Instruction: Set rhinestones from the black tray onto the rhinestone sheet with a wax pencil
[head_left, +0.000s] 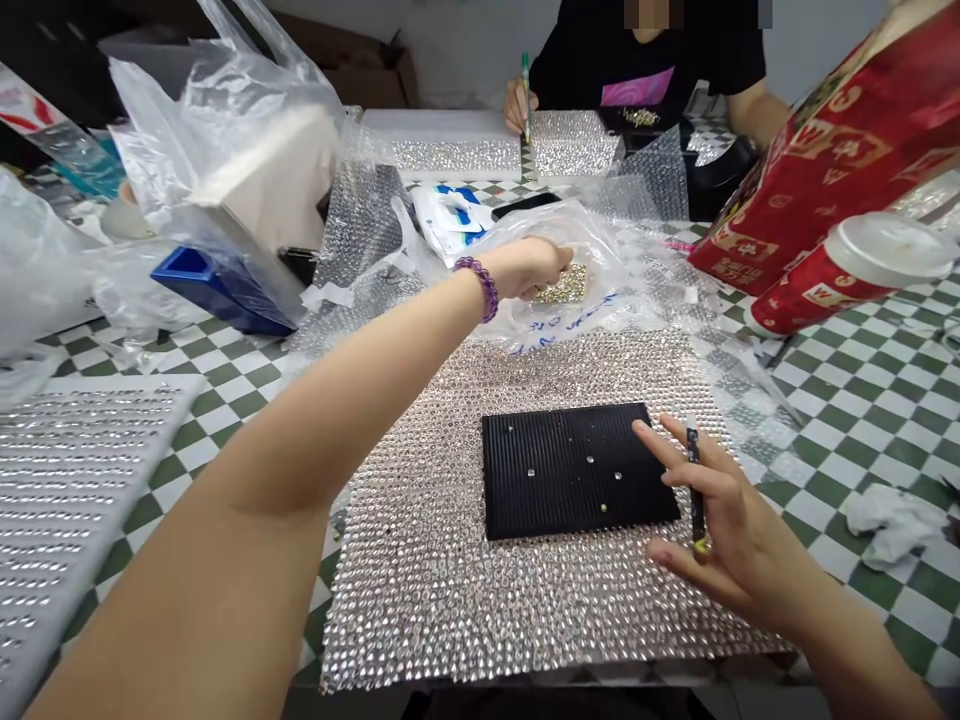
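Observation:
My left hand point(534, 268), a purple bead bracelet point(480, 288) on its wrist, reaches forward over an opened clear plastic bag point(517, 325). Its fingers are bent and closed at a heap of small gold rhinestones point(564, 284); what they pinch, if anything, is hidden. A thin black pen-like stick point(697, 495) with a yellow tip sits between the fingers of my right hand point(724, 520). That hand's fingertips are at the right edge of a black ridged tray point(570, 475). Several loose rhinestones lie on the tray, which rests on a sheet of rhinestones point(480, 600).
Another rhinestone sheet point(67, 480) lies at left, near a blue container point(217, 290). A red paper bag point(825, 150) and lidded red cup point(832, 270) stand at right, above a crumpled tissue point(892, 525). Across the table, a co-worker's hand point(519, 105) holds a green pen.

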